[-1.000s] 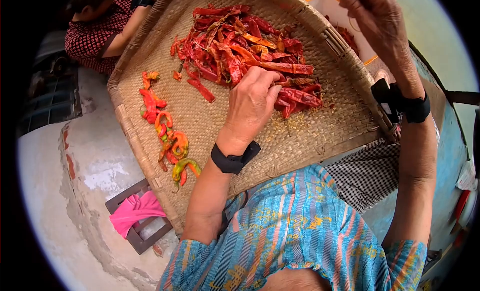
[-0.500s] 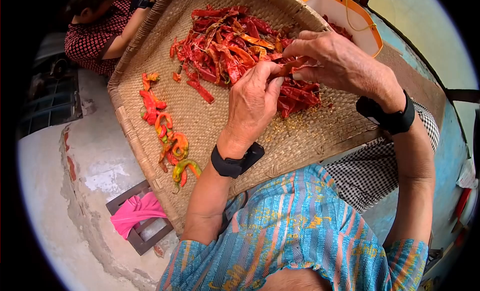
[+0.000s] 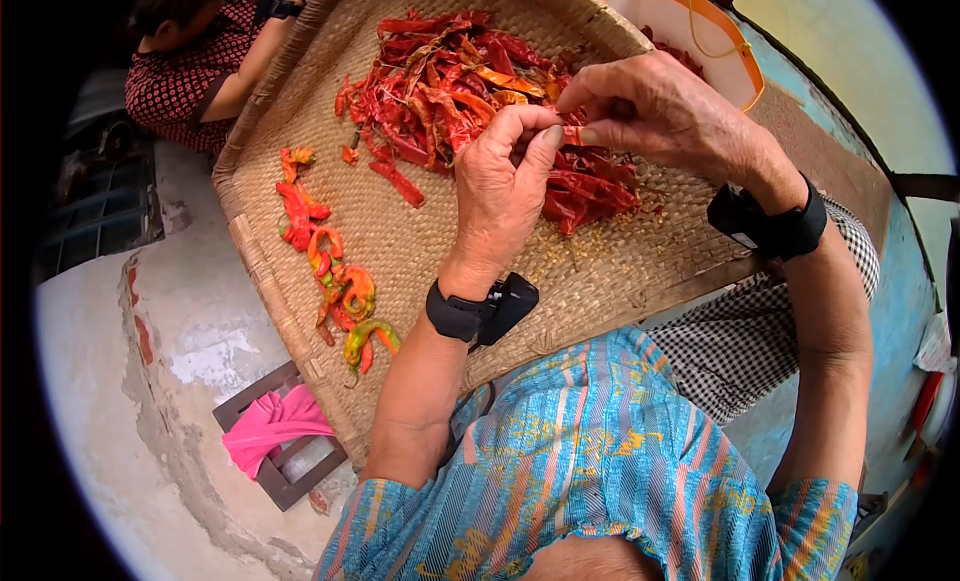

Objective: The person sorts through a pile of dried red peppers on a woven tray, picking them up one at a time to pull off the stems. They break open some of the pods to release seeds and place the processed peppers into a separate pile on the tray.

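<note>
Both my hands meet over a woven tray, at the near right side of a heap of dried red chillies. My left hand pinches one end of a dried chilli between thumb and forefinger. The fingers of my right hand close on its other end. Much of that chilli is hidden by the fingers. Below my hands, pale seeds lie scattered on the weave. Fresher red, orange and green chillies lie in a row along the tray's left side.
A white container with an orange rim stands beyond the tray, holding more red chillies. Another person sits at the upper left, an arm by the tray's edge. A pink cloth hangs over a dark wooden frame at lower left.
My fingers have shifted on the chilli; its darker piece between them now shows as a small red bit. My left wrist has turned slightly. The tray barely moves in view.
</note>
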Motion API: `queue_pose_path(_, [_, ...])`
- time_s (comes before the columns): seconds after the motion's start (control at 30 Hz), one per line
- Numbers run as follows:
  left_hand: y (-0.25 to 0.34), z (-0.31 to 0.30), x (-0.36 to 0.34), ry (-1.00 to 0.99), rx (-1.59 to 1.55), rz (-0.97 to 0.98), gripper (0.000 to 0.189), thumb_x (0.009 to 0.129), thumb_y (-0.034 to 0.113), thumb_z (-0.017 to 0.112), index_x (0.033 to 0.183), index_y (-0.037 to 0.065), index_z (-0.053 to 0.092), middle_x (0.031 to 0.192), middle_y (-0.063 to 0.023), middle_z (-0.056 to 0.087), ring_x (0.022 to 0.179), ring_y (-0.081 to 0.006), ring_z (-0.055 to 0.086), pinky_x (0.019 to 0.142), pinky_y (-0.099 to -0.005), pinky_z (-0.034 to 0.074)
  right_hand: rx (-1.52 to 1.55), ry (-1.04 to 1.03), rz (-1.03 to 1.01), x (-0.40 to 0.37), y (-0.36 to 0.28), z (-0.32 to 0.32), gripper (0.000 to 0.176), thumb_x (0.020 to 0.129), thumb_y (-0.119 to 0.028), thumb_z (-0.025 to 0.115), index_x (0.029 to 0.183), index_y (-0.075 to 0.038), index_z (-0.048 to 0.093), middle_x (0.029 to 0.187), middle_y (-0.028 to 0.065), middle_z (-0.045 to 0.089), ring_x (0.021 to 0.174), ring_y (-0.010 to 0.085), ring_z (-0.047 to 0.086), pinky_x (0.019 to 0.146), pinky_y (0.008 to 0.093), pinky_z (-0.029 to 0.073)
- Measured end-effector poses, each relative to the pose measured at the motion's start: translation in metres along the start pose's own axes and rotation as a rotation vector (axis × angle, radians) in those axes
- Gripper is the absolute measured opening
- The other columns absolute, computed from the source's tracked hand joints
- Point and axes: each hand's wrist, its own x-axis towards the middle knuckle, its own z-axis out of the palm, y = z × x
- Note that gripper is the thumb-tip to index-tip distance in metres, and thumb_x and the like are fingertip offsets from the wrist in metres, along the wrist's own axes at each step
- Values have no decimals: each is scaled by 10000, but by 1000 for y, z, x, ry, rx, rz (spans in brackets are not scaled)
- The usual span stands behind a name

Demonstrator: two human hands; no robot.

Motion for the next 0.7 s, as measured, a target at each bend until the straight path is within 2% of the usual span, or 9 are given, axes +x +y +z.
queue_pose_path(0.07, [0,3,0,-20,-18,-4,69,941,83,634,979,27,648,808,-39,675,685,-94,616,622,-260,499,-103,-14,-15,-2,0,5,170,878,-111,675,997,11,670,759,170,649,690,272,651,631,373,515])
queue_pose_path(0.13, [-1,5,1,11,154,154,88,911,57,642,994,26,640,893,-85,650,763,-170,645,650,-310,520,-124,5,-15,-1,2,2,169,876,-112,676,996,8,670,769,171,655,698,283,655,631,376,517])
queue_pose_path(0.17, [-3,5,3,12,154,154,88,911,57,642,994,26,640,893,-85,650,763,-170,645,650,-310,520,-146,24,-17,-1,3,0,168,874,-112,676,995,5,671,778,173,662,706,294,660,631,379,519])
queue_pose_path(0.23, [-9,2,8,-24,659,447,194,873,13,650,1063,33,619,938,-112,609,820,-278,620,716,-381,512,-148,14,53,-3,1,-6,175,876,-99,670,1017,3,658,805,159,663,736,279,661,656,373,524])
queue_pose_path(0.27, [-13,2,9,-22,660,448,194,873,13,650,1063,33,619,938,-112,609,820,-278,620,716,-381,512,-150,7,125,-3,0,-8,186,877,-86,664,1040,2,646,833,144,665,765,265,662,680,366,529])
queue_pose_path(0.33, [-20,4,9,-59,755,416,225,825,-19,650,1040,32,604,969,-166,548,927,-373,578,771,-448,493,-196,-24,143,-4,5,-7,182,874,-82,651,1034,4,644,834,157,663,771,300,660,693,379,527])
queue_pose_path(0.47, [-25,4,9,-49,777,439,187,818,-22,656,988,22,592,945,-144,564,918,-351,586,761,-441,493,-328,-123,150,-4,7,3,187,855,-101,663,1006,6,640,863,163,660,813,345,640,757,418,514])
queue_pose_path(0.53, [-21,2,8,-22,769,458,184,812,-25,659,979,22,599,953,-142,579,917,-346,592,762,-433,497,-444,-22,11,-5,14,11,176,835,-158,696,908,-3,657,817,176,679,811,360,671,709,452,535])
queue_pose_path(0.7, [-1,0,6,55,751,528,188,796,-31,675,965,30,621,968,-129,622,912,-325,613,765,-411,509,-377,-57,-25,-5,10,17,188,829,-179,696,907,-11,664,835,173,680,793,365,662,701,455,535])
